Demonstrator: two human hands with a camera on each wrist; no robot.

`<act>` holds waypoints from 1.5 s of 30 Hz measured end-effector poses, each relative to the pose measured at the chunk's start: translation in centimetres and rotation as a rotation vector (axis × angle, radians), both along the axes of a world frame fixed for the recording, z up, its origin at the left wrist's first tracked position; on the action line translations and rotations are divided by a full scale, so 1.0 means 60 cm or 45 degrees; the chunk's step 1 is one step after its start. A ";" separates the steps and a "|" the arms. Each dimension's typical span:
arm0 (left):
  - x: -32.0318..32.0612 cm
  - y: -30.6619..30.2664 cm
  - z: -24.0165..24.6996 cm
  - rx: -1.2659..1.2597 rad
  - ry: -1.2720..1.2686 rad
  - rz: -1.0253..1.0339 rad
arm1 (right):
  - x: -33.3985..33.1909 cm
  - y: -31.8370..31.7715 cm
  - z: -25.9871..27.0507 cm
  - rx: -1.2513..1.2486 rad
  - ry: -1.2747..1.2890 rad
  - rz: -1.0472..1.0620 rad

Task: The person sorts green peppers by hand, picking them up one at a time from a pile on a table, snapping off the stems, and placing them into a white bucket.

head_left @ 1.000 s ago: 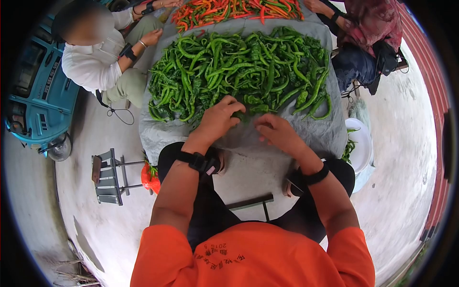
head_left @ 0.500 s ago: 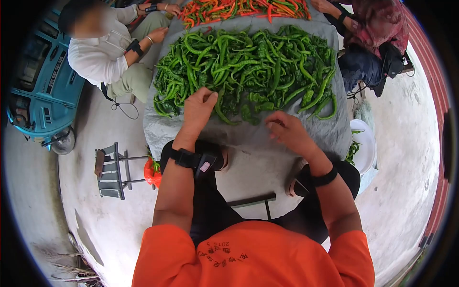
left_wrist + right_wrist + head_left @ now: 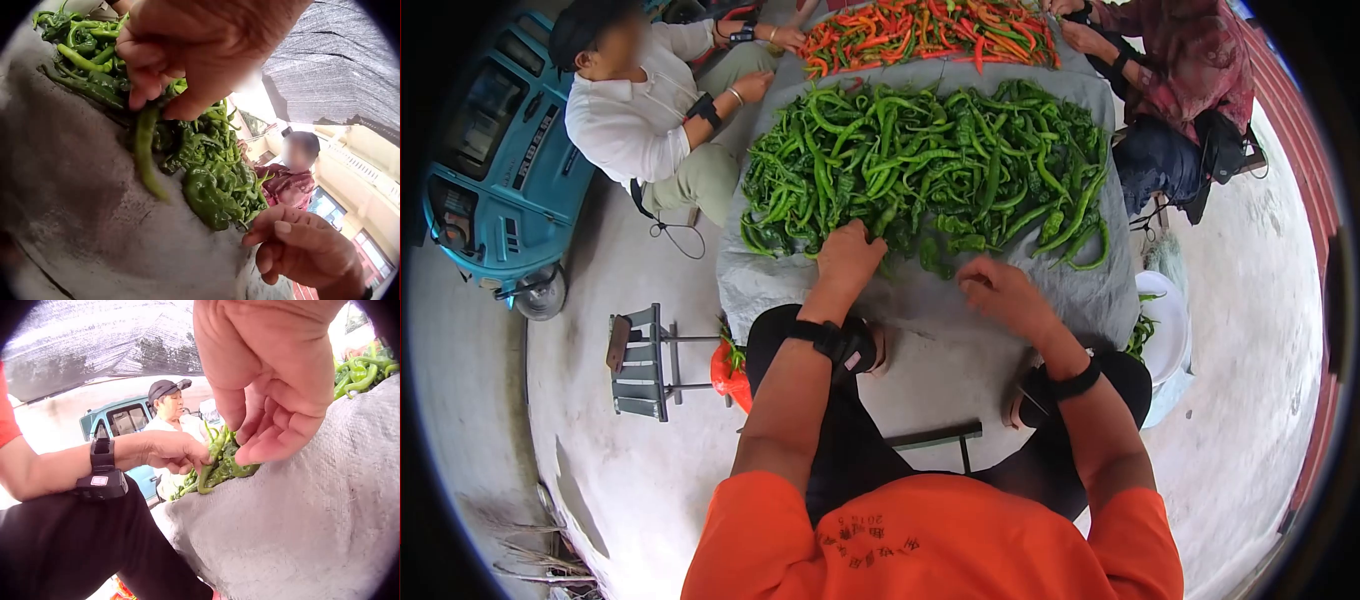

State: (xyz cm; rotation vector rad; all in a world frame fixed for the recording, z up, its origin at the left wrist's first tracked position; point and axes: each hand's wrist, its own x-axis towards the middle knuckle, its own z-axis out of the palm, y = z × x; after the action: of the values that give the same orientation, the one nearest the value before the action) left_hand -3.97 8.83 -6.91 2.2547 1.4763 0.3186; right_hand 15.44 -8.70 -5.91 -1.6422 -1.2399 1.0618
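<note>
In the head view a broad heap of green chili peppers (image 3: pixel 930 160) lies on a grey cloth (image 3: pixel 800 290) in front of me. My left hand (image 3: pixel 850 262) is at the heap's near edge. Its thumb and fingers pinch the end of one green chili pepper (image 3: pixel 147 153), which hangs down over the cloth in the left wrist view. To its right, my right hand (image 3: pixel 1003 295) hovers by the near edge, fingers loosely curled with nothing between them. Beneath its fingertips, in the right wrist view, are wrinkled dark green peppers (image 3: pixel 240 467).
Red and orange chilies (image 3: pixel 930 35) lie at the far end. A person in white (image 3: pixel 625 120) sits at left, another in a patterned red top (image 3: pixel 1190 70) at right. A white basin (image 3: pixel 1165 330) stands low at right; a slatted stool (image 3: pixel 640 365) and red bag (image 3: pixel 730 375) at left.
My left hand has come out of the heap with a chili pepper and moved slightly right along the near edge. The right hand has drawn back a little from the heap.
</note>
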 end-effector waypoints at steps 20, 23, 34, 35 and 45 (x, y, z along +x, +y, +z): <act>0.098 -0.074 0.088 -1.207 -0.447 -0.784 | 0.039 -0.017 0.052 0.215 0.475 -0.265; 0.116 -0.072 0.078 -0.970 -0.647 -0.403 | 0.077 -0.025 0.058 0.261 0.291 -0.432; 0.132 -0.083 0.023 -0.537 -0.653 -0.343 | 0.109 -0.021 0.070 0.107 -0.539 -0.467; 0.130 -0.087 0.017 -0.500 -0.635 -0.368 | 0.104 -0.017 0.070 0.110 -0.567 -0.475; 0.117 -0.075 0.023 -0.284 -0.662 -0.538 | 0.090 0.025 0.041 -0.041 -0.745 -0.757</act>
State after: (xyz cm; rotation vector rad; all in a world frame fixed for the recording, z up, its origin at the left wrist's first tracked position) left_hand 3.02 4.34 -5.56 2.0291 0.7162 0.5256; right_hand 20.86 -7.21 -3.43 -2.2426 -0.9594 0.2377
